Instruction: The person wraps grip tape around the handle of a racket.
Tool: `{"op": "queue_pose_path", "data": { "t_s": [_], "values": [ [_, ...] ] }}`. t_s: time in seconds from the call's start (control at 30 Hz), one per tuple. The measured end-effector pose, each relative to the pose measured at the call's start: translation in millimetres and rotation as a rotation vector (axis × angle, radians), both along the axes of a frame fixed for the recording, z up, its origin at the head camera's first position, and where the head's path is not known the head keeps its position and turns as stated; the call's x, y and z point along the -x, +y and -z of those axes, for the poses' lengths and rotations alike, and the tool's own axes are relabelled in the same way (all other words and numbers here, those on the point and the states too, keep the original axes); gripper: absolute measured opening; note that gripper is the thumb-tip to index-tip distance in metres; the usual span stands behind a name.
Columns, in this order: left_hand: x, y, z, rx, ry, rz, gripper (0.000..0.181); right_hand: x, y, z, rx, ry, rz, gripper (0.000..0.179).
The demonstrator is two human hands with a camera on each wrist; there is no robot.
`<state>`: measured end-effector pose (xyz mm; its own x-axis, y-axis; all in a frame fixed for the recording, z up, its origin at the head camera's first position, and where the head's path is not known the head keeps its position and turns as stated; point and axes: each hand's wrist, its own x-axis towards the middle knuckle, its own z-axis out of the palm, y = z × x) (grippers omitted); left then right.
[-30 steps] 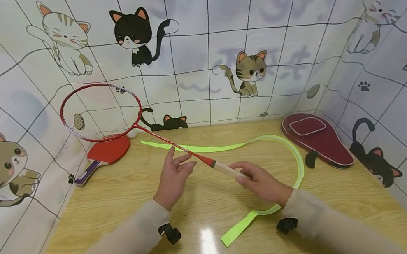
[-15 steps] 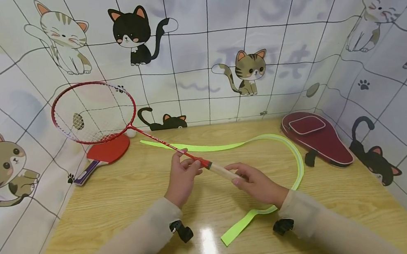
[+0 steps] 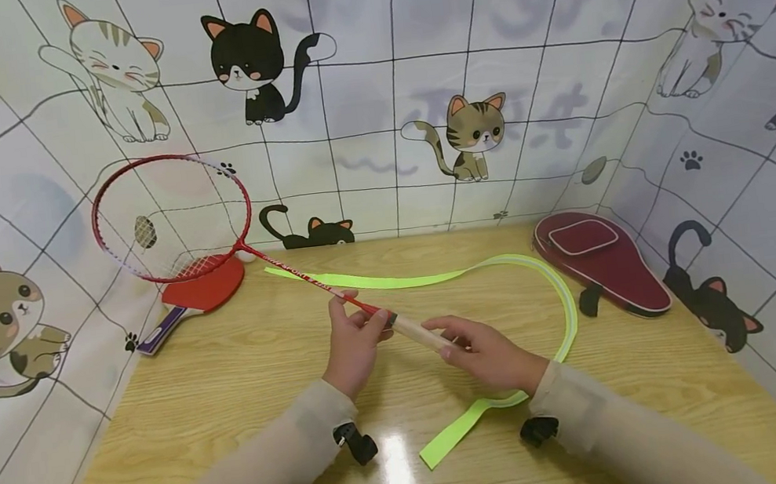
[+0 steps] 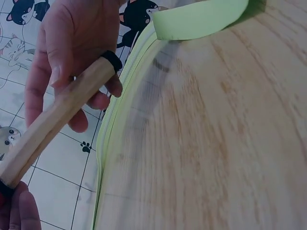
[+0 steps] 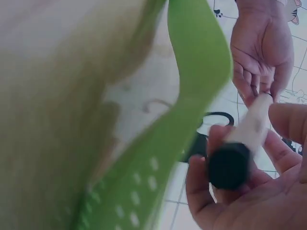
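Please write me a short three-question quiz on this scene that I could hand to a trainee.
1. True or false: the red paddle lies apart from the dark red case.

2. What do the left-hand grip and the right-hand grip both hold?
A) the red paddle
B) the badminton racket
C) the dark red case

3. Fill in the missing colour: the long, curving strip on the wooden table is ____.

Key:
1. True
2. B
3. Yellow-green
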<state>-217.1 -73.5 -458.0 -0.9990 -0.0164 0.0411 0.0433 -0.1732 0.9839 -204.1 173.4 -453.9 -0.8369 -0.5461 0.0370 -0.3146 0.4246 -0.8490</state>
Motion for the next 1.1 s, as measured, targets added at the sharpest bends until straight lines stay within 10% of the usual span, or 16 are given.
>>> {"op": "queue_pose_path", "data": {
  "t_s": [0.27, 0.63, 1.1],
  "values": [
    [2.1, 0.1, 5.3, -0.003, -0.009, -0.030, 0.053, -11.5, 7.1, -15.1, -0.061, 0.181, 0.047, 0.034],
    [7.3, 1.5, 14.4, 0.034, -0.018, -0.029, 0.053, -36.4, -5.3, -20.4, -0.287, 0.271, -0.475, 0.037],
    [10.2, 0.4, 20.4, 0.071, -0.017, -0.031, 0.052, -40.2, -18.9, -6.0, -0.479, 0.286, -0.572, 0.046]
  ]
}}
